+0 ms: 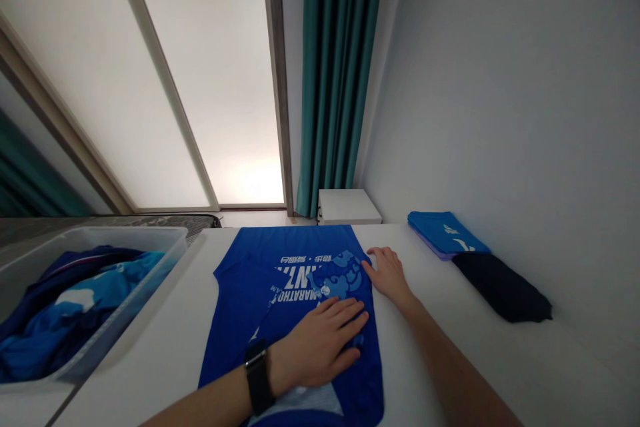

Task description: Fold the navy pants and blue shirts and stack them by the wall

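Note:
A blue sleeveless running shirt (240,327) lies spread out on the white table, its white lettering and light blue print upside down from where I look. Across its middle, my left hand (325,340) rests flat with the fingers apart; a black watch (259,377) is on that wrist. My right hand (391,275) is at the shirt's right edge near the armhole, fingers slightly bent and apart, the thumb touching the cloth. No fold of fabric shows between its fingers. Part of the shirt's lower front is hidden under my left hand and forearm.
A translucent plastic bin (145,293) of blue and navy clothes stands at the left. Folded blue clothing (445,230) and a dark folded garment (503,287) lie by the right wall. Beyond the white table (165,347) are a small white cabinet (350,207) and a green curtain (340,80).

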The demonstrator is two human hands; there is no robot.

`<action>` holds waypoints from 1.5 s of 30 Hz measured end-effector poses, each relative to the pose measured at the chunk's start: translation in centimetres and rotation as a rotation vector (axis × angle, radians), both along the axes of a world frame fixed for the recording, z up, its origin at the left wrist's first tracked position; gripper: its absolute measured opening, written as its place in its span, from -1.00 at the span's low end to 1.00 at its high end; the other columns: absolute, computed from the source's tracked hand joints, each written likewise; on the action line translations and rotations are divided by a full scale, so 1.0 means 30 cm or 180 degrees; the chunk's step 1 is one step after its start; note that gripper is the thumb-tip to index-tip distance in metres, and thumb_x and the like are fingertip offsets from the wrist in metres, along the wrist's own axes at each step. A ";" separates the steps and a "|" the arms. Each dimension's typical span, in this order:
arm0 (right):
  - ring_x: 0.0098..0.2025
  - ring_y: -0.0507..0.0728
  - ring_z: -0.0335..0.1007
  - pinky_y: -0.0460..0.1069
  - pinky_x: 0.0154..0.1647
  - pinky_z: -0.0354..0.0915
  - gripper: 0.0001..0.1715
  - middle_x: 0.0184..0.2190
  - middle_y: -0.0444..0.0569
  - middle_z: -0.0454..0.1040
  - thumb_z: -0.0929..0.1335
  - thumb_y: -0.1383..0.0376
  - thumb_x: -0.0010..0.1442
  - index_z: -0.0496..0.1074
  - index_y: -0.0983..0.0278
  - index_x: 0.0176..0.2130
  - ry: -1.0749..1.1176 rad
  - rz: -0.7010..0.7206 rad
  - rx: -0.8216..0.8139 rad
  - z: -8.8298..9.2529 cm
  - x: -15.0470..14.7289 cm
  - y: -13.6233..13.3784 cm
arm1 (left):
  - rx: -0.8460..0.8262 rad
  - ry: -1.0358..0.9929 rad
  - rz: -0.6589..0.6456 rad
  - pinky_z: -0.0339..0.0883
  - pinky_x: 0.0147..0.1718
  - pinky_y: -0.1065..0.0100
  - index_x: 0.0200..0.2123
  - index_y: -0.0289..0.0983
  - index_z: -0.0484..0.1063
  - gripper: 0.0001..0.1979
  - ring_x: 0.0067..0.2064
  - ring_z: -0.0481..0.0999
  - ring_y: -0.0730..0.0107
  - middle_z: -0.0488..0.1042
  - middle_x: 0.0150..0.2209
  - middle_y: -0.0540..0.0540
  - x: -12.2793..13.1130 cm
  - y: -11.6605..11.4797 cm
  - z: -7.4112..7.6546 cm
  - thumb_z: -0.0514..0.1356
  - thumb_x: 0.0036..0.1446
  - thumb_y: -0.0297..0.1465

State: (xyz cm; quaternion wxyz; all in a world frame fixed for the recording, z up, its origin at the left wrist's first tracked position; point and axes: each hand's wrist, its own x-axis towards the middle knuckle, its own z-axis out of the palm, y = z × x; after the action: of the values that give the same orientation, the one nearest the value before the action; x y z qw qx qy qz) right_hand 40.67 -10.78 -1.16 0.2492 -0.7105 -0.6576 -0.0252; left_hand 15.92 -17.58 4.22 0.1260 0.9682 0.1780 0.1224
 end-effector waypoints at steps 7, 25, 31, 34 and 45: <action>0.05 0.24 0.29 0.14 0.06 0.21 -0.65 -0.03 0.09 0.40 0.22 0.26 0.28 0.38 0.24 0.03 0.0089 0.0313 0.0264 0.059 -0.016 -0.030 | -0.0029 0.0246 0.0007 -0.17 0.35 0.10 0.37 -0.27 0.00 -0.38 0.38 0.02 0.16 0.04 0.38 -0.18 -0.003 -0.016 -0.045 -0.08 0.37 -0.09; 0.11 0.27 0.38 0.27 0.17 0.24 -0.51 0.06 0.13 0.48 0.13 0.22 0.29 0.44 0.30 0.06 0.0304 0.1610 -0.0409 0.054 -0.142 -0.093 | -0.0812 -0.0114 0.1494 0.15 0.22 0.22 0.19 -0.22 0.35 -0.50 0.19 0.37 0.23 0.41 0.19 -0.09 -0.460 0.214 0.233 -0.13 0.40 -0.12; 0.17 0.23 0.35 0.22 0.22 0.25 -0.50 0.12 0.12 0.44 0.14 0.20 0.31 0.41 0.30 0.10 0.0489 0.1674 -0.0720 0.107 -0.112 -0.112 | -0.0625 -0.0109 0.1347 0.07 0.28 0.14 0.28 -0.24 0.21 -0.50 0.29 0.25 0.22 0.28 0.28 -0.13 -0.426 0.202 0.147 -0.10 0.40 -0.16; 0.19 0.22 0.32 0.23 0.24 0.23 -0.51 0.14 0.12 0.42 0.14 0.23 0.33 0.39 0.29 0.13 0.0370 0.1841 -0.0640 0.109 -0.132 -0.150 | -0.0432 -0.0054 0.0949 0.02 0.31 0.14 0.32 -0.32 0.11 -0.49 0.34 0.14 0.23 0.17 0.33 -0.19 -0.313 0.187 0.118 -0.08 0.39 -0.26; 0.38 0.30 -0.06 0.30 0.37 -0.06 -0.32 0.34 0.24 0.08 0.21 0.13 0.35 0.13 0.42 0.32 -0.0453 0.2164 -0.0891 0.103 -0.147 -0.300 | -0.0034 0.0090 0.0108 -0.02 0.33 0.19 0.32 -0.48 0.05 -0.48 0.38 0.04 0.23 0.11 0.34 -0.34 0.025 0.240 -0.001 -0.08 0.34 -0.42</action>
State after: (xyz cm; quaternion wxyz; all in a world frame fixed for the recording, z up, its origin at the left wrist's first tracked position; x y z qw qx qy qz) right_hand 36.26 -19.78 1.92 0.0974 -0.4752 -0.8687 0.0998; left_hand 16.67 -10.38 4.20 0.1265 0.9660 0.1968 0.1100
